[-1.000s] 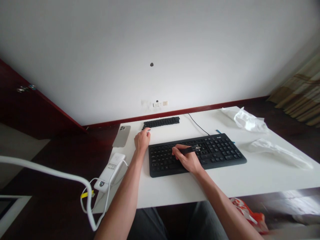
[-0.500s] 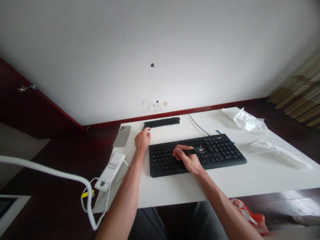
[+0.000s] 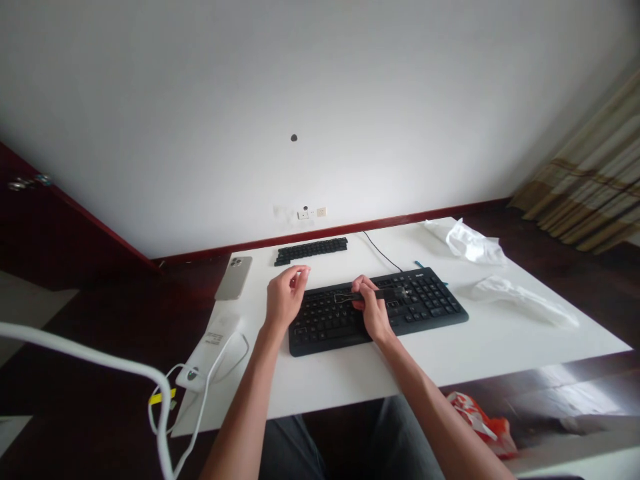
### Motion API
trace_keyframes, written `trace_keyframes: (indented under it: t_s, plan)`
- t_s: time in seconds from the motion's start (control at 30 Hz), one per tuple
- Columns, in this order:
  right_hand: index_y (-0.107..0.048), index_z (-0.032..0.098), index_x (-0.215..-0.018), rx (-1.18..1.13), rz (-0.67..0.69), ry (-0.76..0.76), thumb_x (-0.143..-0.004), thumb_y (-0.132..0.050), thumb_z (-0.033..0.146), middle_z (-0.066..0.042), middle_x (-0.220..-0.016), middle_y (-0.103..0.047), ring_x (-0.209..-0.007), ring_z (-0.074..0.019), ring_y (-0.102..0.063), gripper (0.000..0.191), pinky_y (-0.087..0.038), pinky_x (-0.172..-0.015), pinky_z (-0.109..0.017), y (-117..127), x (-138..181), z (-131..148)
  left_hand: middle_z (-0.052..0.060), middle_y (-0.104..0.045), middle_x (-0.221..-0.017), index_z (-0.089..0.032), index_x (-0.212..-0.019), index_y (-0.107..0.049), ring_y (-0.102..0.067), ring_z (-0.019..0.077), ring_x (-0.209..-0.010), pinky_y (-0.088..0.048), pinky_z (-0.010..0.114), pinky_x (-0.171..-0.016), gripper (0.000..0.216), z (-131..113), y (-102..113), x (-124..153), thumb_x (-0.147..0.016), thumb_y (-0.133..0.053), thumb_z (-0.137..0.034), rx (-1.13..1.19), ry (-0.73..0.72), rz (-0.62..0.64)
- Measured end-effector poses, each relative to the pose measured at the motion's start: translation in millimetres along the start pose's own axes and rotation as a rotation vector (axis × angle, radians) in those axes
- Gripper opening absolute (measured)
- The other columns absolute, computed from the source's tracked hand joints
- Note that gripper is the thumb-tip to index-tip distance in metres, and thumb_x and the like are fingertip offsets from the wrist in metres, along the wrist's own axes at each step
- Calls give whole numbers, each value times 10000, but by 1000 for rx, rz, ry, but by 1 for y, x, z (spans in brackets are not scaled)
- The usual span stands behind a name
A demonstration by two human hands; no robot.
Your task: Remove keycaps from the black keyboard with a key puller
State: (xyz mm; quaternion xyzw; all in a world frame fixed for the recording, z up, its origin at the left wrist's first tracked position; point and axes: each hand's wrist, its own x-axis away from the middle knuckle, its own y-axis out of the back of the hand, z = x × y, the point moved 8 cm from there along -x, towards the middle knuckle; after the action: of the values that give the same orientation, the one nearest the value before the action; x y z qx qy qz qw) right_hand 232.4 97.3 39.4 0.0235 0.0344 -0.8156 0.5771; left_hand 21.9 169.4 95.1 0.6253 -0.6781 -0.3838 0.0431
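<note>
A black keyboard (image 3: pixel 345 340) lies on the white table (image 3: pixel 340 387), with bare spots showing among its keys. Over its middle, my right hand (image 3: pixel 374 310) grips a keycap puller (image 3: pixel 387 294); a thin wire loop points left from the fist and the dark handle sticks out to the right. My left hand (image 3: pixel 285 297) hovers by the keyboard's upper left corner, its fingers curled in toward the thumb; whether anything sits inside them is hidden. Beyond it, black keycaps (image 3: pixel 313 249) lie in tight rows near the table's far edge.
At the left are a phone (image 3: pixel 234 278) and a white power strip (image 3: pixel 215 340) with looped cords. A thick white tube (image 3: pixel 100 352) crosses the lower left foreground. White crumpled plastic bags (image 3: pixel 473 241) lie at the right. A blue stick (image 3: pixel 419 264) pokes out behind the keyboard.
My left hand has drawn back from the keycap rows toward the keyboard, fingers curling. My right hand has turned, so the puller's wire loop now shows. The whole view has shifted slightly.
</note>
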Motion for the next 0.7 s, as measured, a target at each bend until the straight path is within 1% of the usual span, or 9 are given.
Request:
trace_keyframes:
  t_s: [0.1,0.2,0.23,0.27,0.37,0.43,0.53,0.63,0.7]
  plan:
    - [-492,237,-810,-9,17,-2,-965,-497,489,1,-832,-475,-781,-166,-468,296,-458,-689,-241,-2,1,0,18,-749,-830,-244,-1104,-779,-645,163,-692,-454,255,-697,391,-13,-17,22,-1036,-519,-528,-39,70,113]
    - [-497,234,-813,-86,75,-7,-959,-562,484,17,-784,-436,-718,-146,-440,297,-429,-638,-231,-7,-1,-5,21,-772,-907,-252,-1075,-766,-680,171,-766,-457,255,-733,379,-20,-36,42,-1048,-500,-521,22,109,190]
    - [-497,231,-805,-123,94,-5,-947,-598,483,25,-757,-417,-673,-134,-410,307,-403,-601,-228,-9,-1,-7,17,-766,-895,-246,-1050,-755,-674,166,-754,-451,252,-724,370,-22,-41,47,-1050,-499,-514,52,115,201]
    - [-495,229,-794,-161,109,2,-935,-632,482,36,-724,-395,-625,-122,-371,321,-369,-563,-229,-11,-2,-9,8,-744,-838,-237,-1016,-740,-652,158,-712,-438,248,-696,361,-23,-44,51,-1048,-505,-509,79,124,201]
    - [-502,230,-785,-219,129,46,-926,-678,491,69,-612,-361,-524,-103,-311,344,-283,-498,-244,-12,-5,-9,-31,-601,-658,-218,-920,-669,-530,134,-586,-377,243,-603,337,-25,-44,58,-1034,-528,-502,160,149,150]
    - [-523,231,-808,-196,148,78,-937,-681,500,72,-558,-407,-499,-109,-350,338,-290,-501,-258,-12,-5,-6,-40,-550,-641,-219,-894,-635,-491,131,-576,-363,242,-589,329,-25,-40,60,-1034,-524,-495,204,160,108]
    - [-562,224,-837,-150,187,87,-979,-615,553,39,-558,-516,-512,-131,-436,363,-347,-525,-279,-14,-2,-3,-34,-561,-651,-222,-887,-642,-514,138,-593,-377,245,-606,327,-20,-37,61,-1028,-525,-492,188,182,91]
    - [-586,219,-843,-132,218,61,-1009,-523,623,18,-557,-549,-505,-145,-478,441,-355,-509,-287,-16,0,-4,-28,-583,-639,-226,-867,-673,-537,145,-591,-379,251,-607,329,-14,-36,60,-1010,-556,-499,91,201,89]
    - [-598,217,-839,-128,232,55,-1005,-519,643,14,-548,-555,-493,-144,-483,465,-351,-495,-283,-18,1,-5,-34,-578,-622,-231,-860,-685,-533,141,-579,-372,253,-598,319,-12,-35,59,-1000,-580,-497,19,203,77]
